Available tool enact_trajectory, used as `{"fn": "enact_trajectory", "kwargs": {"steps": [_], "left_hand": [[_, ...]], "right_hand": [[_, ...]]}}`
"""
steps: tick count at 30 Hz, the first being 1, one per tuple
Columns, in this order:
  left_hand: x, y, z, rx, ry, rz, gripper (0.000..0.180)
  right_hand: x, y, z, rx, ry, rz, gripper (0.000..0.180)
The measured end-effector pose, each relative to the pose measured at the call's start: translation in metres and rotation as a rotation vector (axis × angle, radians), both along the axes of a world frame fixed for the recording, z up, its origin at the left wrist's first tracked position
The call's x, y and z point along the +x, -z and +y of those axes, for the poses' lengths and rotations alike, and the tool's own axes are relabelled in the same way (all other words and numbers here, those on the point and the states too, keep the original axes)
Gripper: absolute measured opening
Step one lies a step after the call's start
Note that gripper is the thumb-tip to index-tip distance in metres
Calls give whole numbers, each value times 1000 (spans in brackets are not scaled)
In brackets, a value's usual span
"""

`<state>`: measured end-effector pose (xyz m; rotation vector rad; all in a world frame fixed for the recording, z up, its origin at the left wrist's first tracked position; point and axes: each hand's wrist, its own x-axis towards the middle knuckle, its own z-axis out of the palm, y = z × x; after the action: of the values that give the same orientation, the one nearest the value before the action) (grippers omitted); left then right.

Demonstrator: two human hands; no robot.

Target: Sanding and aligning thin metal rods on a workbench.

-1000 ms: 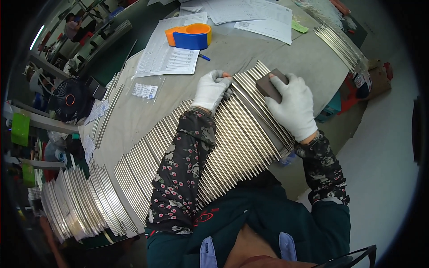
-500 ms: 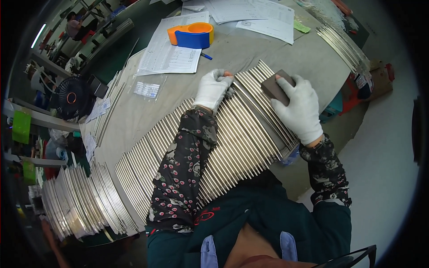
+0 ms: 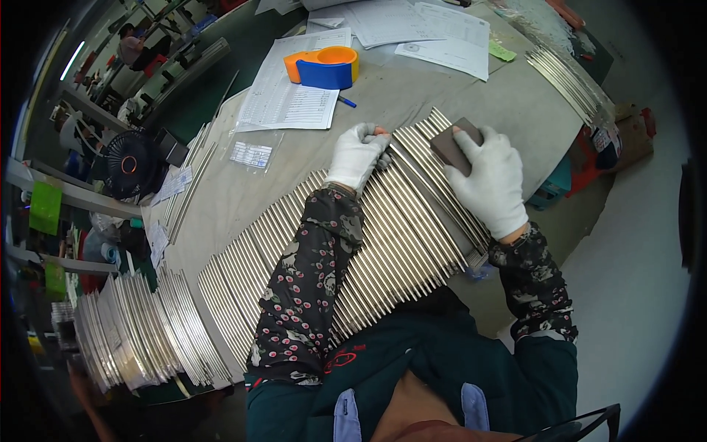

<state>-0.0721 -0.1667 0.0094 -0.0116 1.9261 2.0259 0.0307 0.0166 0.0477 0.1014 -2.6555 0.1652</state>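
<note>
Thin silvery metal rods (image 3: 398, 236) lie side by side in a long slanting row across the table before me. My left hand (image 3: 355, 156), in a white glove with bare fingertips, is closed in a pinch at the far end of a rod beside a narrow gap in the row. Right of that gap lies a smaller group of rods (image 3: 440, 173). My right hand (image 3: 490, 177), also gloved, grips a brown rectangular sanding sponge (image 3: 455, 146) over the far part of this group. Its underside is hidden, so its contact with the rods cannot be seen.
Wrapped rod bundles (image 3: 136, 328) stand at the lower left; more rods (image 3: 563, 85) lie far right. Beyond my hands are papers (image 3: 283, 103), an orange-and-blue tape dispenser (image 3: 324, 68) and a blue pen (image 3: 347, 102). A black fan (image 3: 132, 162) stands left; a person sits in the background.
The whole view has shifted slightly, moving the table's things a little right and down. Against the rods, my right hand and the sponge sit slightly farther left. My left hand keeps its pinch.
</note>
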Motion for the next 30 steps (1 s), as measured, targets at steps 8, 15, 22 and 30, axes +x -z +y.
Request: {"fn": "enact_trajectory", "kwargs": {"steps": [8,15,22,30], "left_hand": [[-2,6,-3,-35,40,27,16],[-4,5,0,-6,29,-8,17],[-4,-2,5,-782,-85,433,36],[91,-12,33,-883,658,1222,74]], "right_hand": [[-10,-2,-15,-17,-105,-49,47],[-8,-7,-18,-106,-297,-144,47],[-2,-3,37,-238,5,-74,55],[3,-5,48,-241,45,-91,53]]}}
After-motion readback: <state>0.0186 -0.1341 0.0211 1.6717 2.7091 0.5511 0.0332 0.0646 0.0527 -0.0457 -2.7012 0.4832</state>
